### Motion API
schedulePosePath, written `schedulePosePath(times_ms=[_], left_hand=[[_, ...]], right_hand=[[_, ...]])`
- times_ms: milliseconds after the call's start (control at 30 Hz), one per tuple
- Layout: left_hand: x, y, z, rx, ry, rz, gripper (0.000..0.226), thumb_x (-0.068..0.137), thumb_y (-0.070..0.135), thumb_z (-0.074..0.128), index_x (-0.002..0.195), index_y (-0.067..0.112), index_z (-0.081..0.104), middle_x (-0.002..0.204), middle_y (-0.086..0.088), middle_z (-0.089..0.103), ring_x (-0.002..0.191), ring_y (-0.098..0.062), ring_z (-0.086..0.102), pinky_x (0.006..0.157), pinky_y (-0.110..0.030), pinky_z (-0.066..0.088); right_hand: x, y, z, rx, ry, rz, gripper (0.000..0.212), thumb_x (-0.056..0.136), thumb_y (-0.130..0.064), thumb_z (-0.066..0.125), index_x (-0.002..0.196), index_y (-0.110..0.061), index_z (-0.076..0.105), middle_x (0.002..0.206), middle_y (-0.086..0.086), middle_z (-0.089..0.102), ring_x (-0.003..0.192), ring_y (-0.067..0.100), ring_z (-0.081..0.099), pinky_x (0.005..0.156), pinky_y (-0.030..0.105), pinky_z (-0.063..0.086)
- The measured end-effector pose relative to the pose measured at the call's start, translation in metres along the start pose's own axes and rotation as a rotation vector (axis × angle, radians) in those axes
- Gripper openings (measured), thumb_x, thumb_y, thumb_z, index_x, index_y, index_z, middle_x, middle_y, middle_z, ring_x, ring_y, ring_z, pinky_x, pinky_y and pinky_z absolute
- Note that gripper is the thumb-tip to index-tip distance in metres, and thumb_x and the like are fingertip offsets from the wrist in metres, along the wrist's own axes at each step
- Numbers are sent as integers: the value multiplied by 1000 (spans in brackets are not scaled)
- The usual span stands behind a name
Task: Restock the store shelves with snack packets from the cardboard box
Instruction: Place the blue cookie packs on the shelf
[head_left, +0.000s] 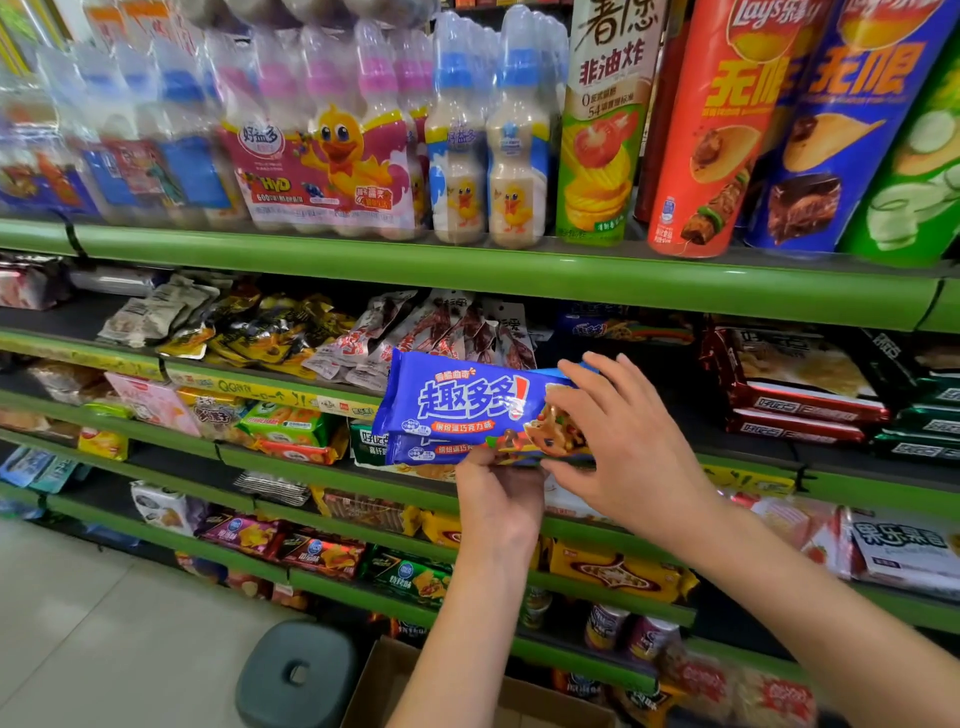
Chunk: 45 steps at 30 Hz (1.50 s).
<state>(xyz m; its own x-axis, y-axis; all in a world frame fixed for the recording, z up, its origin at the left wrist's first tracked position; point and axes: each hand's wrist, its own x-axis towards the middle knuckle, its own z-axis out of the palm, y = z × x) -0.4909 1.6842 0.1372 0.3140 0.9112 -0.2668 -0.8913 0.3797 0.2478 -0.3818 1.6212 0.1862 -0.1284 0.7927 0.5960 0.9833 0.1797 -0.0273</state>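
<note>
Green shelves (467, 265) fill the view beyond both hands, stacked with snacks; drink bottles (483, 130) and chip tubes (711, 130) stand well above the hands. A cardboard box (395, 686) sits open below the forearms, with a grey stool (298, 673) just to its left. The right hand (623, 447) has its fingers spread and fairly straight, lying over the right end of two blue cookie packets (457, 405) stacked together. The left hand (501, 499) grips the packets from beneath, fingers curled round their lower edge. The packets are held level in front of a middle shelf, white lettering facing up.
</note>
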Motion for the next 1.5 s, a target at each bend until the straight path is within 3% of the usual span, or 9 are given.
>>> schedulePosePath(times_ms=[200,433,567,633,733,900,1100,1367,1500], left_hand=[[-1,1,-4,17,6,23,18,99,15,42,111,8,54,89,-10,77,82,-21,77,63,-33,62],[0,14,-11,208,-30,76,21,82,8,57,102,11,60,92,-9,76,83,-24,75,76,-41,57],[4,36,-12,218,22,64,24,69,0,53,53,15,63,69,-8,65,69,-27,67,74,-45,51],[4,46,-15,195,48,93,38,75,-5,51,45,17,55,64,-6,60,73,-29,61,81,-48,46],[-3,55,-15,194,19,106,14,68,-2,54,63,11,56,76,-10,66,82,-31,63,90,-49,45],[-8,63,-16,176,32,157,26,83,-7,47,103,9,51,108,-13,64,103,-33,63,104,-51,43],[-13,71,-16,167,37,202,36,88,-5,44,118,13,44,132,-14,58,126,-35,58,111,-56,39],[-24,76,-7,168,17,236,42,90,-4,42,128,13,45,150,-16,50,132,-34,55,111,-54,40],[-27,80,-5,177,1,251,40,91,-2,40,128,13,47,149,-14,52,130,-32,57,108,-53,43]], right_hand=[[-1,-11,3,15,10,-2,62,67,-29,90,117,-8,60,132,18,62,128,42,52,108,59,42],[4,-9,3,-74,-47,60,69,57,-24,88,120,-16,62,122,15,63,102,40,62,78,49,50],[18,29,-1,-33,-181,183,69,67,-19,78,132,-21,55,133,11,53,111,39,53,87,49,46],[28,54,5,12,-273,286,70,74,-17,72,140,-26,47,139,8,47,117,37,48,96,49,44],[45,89,22,66,-342,430,70,79,-11,68,142,-29,44,141,7,45,122,39,48,100,46,44],[68,134,58,2,-475,599,61,86,-19,65,140,-33,39,141,7,46,124,34,50,93,37,44],[76,159,87,-57,-625,646,73,87,-37,67,150,-29,31,158,7,32,141,34,36,114,50,33],[80,160,100,-142,-570,605,51,96,-23,52,146,-25,42,158,9,33,142,35,35,114,48,35],[70,163,107,-98,-552,529,60,98,-11,39,155,-26,31,165,12,20,149,37,22,119,46,23]])
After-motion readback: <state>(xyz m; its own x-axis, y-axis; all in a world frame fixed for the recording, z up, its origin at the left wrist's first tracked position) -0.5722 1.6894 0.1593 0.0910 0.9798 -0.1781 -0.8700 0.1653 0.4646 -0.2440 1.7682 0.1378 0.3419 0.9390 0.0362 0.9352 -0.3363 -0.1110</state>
